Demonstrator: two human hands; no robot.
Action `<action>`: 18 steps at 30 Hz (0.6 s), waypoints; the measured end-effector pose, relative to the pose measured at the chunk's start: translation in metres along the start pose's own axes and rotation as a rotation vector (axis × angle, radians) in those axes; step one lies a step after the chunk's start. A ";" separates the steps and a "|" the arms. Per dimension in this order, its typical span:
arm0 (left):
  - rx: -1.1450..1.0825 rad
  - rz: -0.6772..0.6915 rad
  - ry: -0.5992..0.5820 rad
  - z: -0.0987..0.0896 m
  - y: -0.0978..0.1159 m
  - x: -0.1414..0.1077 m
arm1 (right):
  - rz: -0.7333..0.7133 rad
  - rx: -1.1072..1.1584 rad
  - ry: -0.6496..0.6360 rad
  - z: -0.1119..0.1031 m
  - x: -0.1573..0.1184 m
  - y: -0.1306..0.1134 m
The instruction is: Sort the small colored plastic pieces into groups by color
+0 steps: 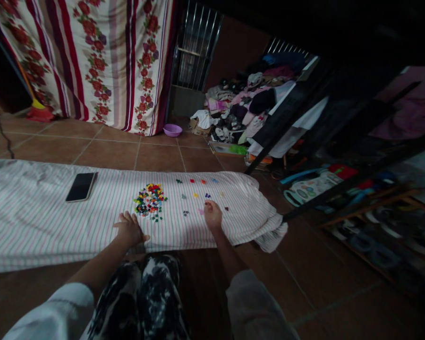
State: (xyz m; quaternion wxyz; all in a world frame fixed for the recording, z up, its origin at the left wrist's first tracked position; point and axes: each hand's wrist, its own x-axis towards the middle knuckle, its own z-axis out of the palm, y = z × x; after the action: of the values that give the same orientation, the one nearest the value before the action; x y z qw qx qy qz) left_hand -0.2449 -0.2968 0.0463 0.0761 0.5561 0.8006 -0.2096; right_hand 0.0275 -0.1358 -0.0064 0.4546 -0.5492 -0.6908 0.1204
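Observation:
A mixed heap of small coloured pieces (150, 200) lies on a striped cloth (102, 226). My left hand (129, 229) rests on the cloth just below and left of the heap, fingers apart, holding nothing. To the right, small single-colour groups are laid out: green (179, 181), red (191, 181), orange (203, 181), blue (214, 180), grey (183, 196), yellow (196, 195), dark blue (208, 195) and others. My right hand (213, 216) is closed beside the pink group (200, 212); whatever its fingertips hold is too small to make out.
A black phone (81, 187) lies on the cloth at the left. Beyond the cloth are a purple basin (172, 130), a floral curtain (99, 61) and a heap of clothes (248, 104). Shoes stand on a rack (375, 236) at the right.

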 end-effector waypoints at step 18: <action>-0.026 0.008 0.025 0.012 0.000 0.007 | 0.240 -0.429 -0.060 -0.055 0.021 0.081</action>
State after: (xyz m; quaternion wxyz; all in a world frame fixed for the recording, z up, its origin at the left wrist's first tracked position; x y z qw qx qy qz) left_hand -0.2486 -0.2958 0.0330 0.0742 0.5607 0.8021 -0.1918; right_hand 0.1221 -0.1061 -0.0195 0.2892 -0.7075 -0.6435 0.0405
